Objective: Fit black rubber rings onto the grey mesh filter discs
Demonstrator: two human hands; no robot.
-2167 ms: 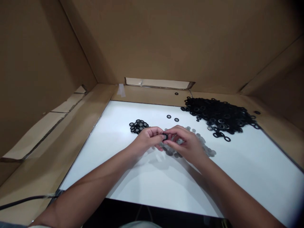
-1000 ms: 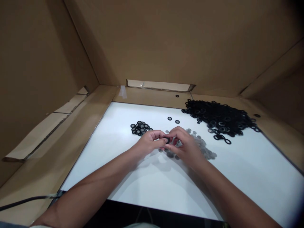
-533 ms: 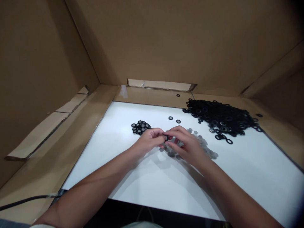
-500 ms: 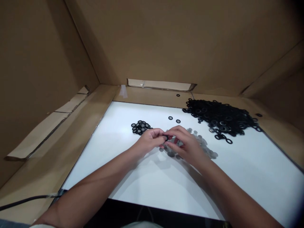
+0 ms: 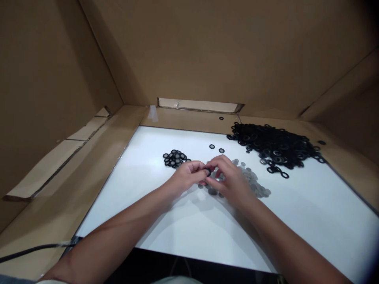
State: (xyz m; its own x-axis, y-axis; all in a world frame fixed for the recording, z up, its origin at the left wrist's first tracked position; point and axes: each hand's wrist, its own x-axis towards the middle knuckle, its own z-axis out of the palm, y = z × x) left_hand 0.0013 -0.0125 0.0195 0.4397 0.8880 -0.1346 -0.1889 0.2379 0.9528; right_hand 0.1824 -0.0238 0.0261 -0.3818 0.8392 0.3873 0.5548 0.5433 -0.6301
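A black rubber ring (image 5: 209, 171) sits between my two hands over the white board. My left hand (image 5: 189, 173) pinches its left side between thumb and fingers. On its other side, the thumb and fingertips of my right hand (image 5: 231, 179) are closed at the ring's edge. Whether a disc sits inside this ring is too small to tell. Small grey mesh discs (image 5: 251, 179) lie scattered under and beside my right hand, partly hidden by it. Beyond my left hand is a small pile of black rings with grey discs in them (image 5: 174, 157).
A large heap of black rings (image 5: 275, 144) covers the board's far right corner. Two disc-filled rings (image 5: 221, 150) lie apart near the middle. Cardboard walls (image 5: 189, 51) enclose the white board (image 5: 183, 228) at the back and sides. A black cable (image 5: 35, 248) runs in at lower left.
My right hand's fingers have shifted slightly around the ring, and more of the ring shows. My left hand keeps its pinch. The piles look the same.
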